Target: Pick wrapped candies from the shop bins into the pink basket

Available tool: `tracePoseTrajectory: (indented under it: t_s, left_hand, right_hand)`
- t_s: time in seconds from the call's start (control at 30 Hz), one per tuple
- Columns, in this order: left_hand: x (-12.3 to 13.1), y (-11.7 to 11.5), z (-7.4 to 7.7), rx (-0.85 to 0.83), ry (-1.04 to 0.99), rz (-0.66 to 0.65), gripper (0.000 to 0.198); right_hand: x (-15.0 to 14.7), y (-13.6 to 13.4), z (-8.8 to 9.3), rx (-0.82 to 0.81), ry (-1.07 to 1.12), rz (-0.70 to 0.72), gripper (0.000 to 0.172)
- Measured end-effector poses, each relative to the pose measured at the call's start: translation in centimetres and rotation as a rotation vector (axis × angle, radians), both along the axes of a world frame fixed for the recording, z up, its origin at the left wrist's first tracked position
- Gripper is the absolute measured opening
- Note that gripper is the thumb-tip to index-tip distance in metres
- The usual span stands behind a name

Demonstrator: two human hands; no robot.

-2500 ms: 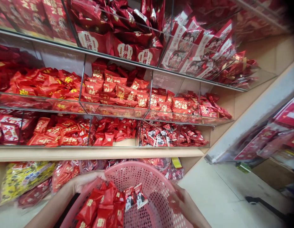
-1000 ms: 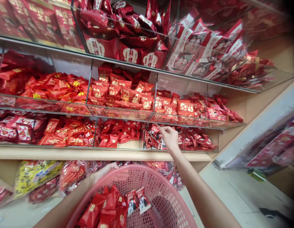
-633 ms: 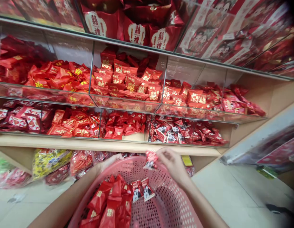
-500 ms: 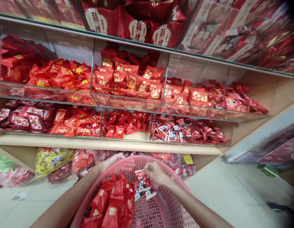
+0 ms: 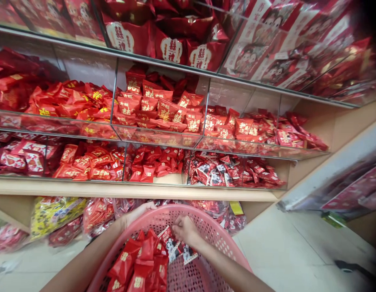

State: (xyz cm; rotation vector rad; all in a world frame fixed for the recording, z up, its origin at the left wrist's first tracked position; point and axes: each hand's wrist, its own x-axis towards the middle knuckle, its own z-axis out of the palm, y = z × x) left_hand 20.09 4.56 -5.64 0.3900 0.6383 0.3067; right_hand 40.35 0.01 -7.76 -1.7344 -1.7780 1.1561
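A pink perforated plastic basket [image 5: 220,227] is in front of me, its bottom cut off by the picture edge. My left hand [image 5: 139,215] is closed on its far left rim, with the fingertips hidden behind it. Inside, a pile of larger red candy packets [image 5: 139,263] with gold print fills the left side. Beside that pile, my right hand [image 5: 184,230] is inside the basket with curled fingers, pinching small candy packets [image 5: 174,248] that show black-and-white figures. The fingers partly cover these packets, so how many it grips is unclear.
Ahead stand shelves [image 5: 133,189] with clear dividers, full of red wrapped sweets. Similar figure-printed packets [image 5: 216,172] lie in the lower right bin. Bagged sweets [image 5: 58,215] sit under the bottom shelf. Pale floor tiles [image 5: 267,239] extend to the right.
My right hand has shifted left and slightly down inside the basket, towards the red pile. The figure-printed packets sit a little more to the left. My left hand stays on the rim.
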Motion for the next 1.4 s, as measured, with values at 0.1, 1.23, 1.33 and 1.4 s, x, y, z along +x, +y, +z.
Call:
tracePoseTrajectory:
  t_s: [0.1,1.23,1.33,1.4]
  left_hand:
    - [-0.2,0.3,-0.7,0.005,-0.072,-0.038,0.049]
    - [-0.1,-0.3,0.1,0.013,-0.014,0.012,0.047]
    - [0.3,-0.5,0.4,0.020,0.046,0.002,0.047]
    - [0.6,-0.7,0.7,0.028,0.059,0.022,0.049]
  right_hand:
    - [1.3,-0.1,3.3,0.186,-0.018,0.004,0.010]
    - [8.6,-2.4,15.2,0.469,0.009,0.118,0.023]
    - [8.0,-2.6,11.7,0.200,0.015,0.343,0.021]
    - [7.4,-2.1,9.4,0.184,-0.094,0.365,0.016]
